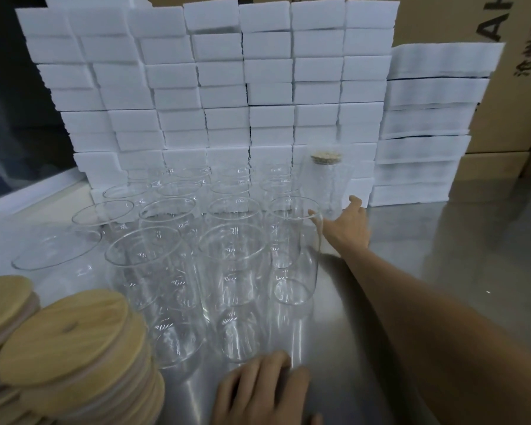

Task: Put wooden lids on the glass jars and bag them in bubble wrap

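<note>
Several open glass jars [230,265] stand in rows on the steel table [442,271]. Stacks of round wooden lids [71,342] sit at the lower left. Behind the jars, at the right end of the rows, a lidded jar [327,182] stands inside a bubble-wrap bag, its wooden lid visible on top. My right hand [348,223] reaches out beside it with fingers extended, its thumb at the rim of the nearest right-hand jar [293,250]. My left hand [264,391] rests flat on the table in front of the jars, holding nothing.
A wall of stacked white foam blocks [215,87] rises behind the jars. Flat white stacks [426,124] stand to its right. Cardboard boxes [509,87] stand at the far right. The table's left edge [34,191] borders a dark gap.
</note>
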The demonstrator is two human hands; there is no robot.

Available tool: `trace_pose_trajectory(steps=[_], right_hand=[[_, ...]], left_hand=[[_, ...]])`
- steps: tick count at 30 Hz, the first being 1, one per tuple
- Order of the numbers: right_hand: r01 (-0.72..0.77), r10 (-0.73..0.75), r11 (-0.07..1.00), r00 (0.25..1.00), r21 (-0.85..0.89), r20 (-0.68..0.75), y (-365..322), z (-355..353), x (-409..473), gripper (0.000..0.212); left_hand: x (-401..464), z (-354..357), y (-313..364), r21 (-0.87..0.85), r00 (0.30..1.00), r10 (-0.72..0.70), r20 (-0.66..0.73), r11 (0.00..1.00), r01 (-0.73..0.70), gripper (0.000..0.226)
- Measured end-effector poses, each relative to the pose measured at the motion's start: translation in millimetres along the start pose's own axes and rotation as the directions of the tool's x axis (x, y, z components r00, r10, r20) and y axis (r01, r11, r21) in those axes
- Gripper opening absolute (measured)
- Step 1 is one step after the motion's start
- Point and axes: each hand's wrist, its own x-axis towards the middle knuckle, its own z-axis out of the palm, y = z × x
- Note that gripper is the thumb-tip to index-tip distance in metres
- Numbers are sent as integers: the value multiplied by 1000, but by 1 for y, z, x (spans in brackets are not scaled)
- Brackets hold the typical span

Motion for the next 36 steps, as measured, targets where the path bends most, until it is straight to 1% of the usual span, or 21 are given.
trace_pose_trajectory(steps=[2, 5, 9, 13, 15, 17, 18, 19, 22, 24, 26, 28, 31, 33, 36], right_hand=[[-5, 9, 995, 999, 95, -37, 1, -6, -9, 82], [-15, 23, 978, 999, 208, -37, 1, -12, -31, 60], [-54, 68, 946, 997, 320, -33, 0, -22, -70, 46], [-79, 109, 893, 993, 444, -42, -2, -33, -111, 31], [-84, 139, 862, 987, 500, -75, -3, -38, -131, 22], [-81, 153, 843, 984, 532, -93, -4, -44, -152, 14], [-80, 155, 838, 983, 540, -94, -4, -46, -162, 12], [-80, 153, 834, 984, 545, -90, -5, -49, -173, 10], [-77, 119, 832, 992, 549, -42, -11, -56, -204, 8], [-46, 52, 840, 999, 541, 3, -18, -59, -222, 9], [5, -35, 843, 998, 537, 45, -23, -59, -238, 13], [44, -120, 846, 987, 532, 109, -26, -60, -250, 19], [78, -212, 846, 957, 527, 199, -27, -61, -258, 35], [88, -244, 852, 939, 516, 242, -29, -62, -259, 44], [81, -263, 848, 923, 524, 282, -31, -63, -260, 44]], left_hand=[[0, -5, 0, 27, 999, -8, 48, 1000, 6, 30], [-1, -10, 4, -20, 997, -44, 69, 999, 45, 34], [-8, -20, 4, -42, 991, -48, 127, 998, 54, 32], [-10, -24, 2, -80, 975, -83, 205, 992, 101, 33], [-10, -25, 1, -116, 978, -121, 169, 983, 141, 23], [-10, -28, 1, -185, 977, -197, 82, 960, 210, 15], [-11, -29, 1, -228, 969, -242, 54, 942, 248, 13], [-11, -30, 1, -271, 958, -283, 42, 920, 284, 17], [-12, -33, 2, -375, 925, -379, -4, 858, 350, 42], [-11, -34, 1, -423, 901, -433, -37, 823, 378, 50], [-11, -34, 1, -451, 879, -476, -35, 792, 411, 55], [-10, -34, -1, -460, 858, -513, -10, 765, 452, 68], [-10, -34, -4, -478, 839, -540, 64, 721, 501, 84], [-8, -33, -6, -511, 821, -556, 132, 671, 537, 88], [-6, -31, -10, -556, 787, -594, 165, 603, 572, 87]])
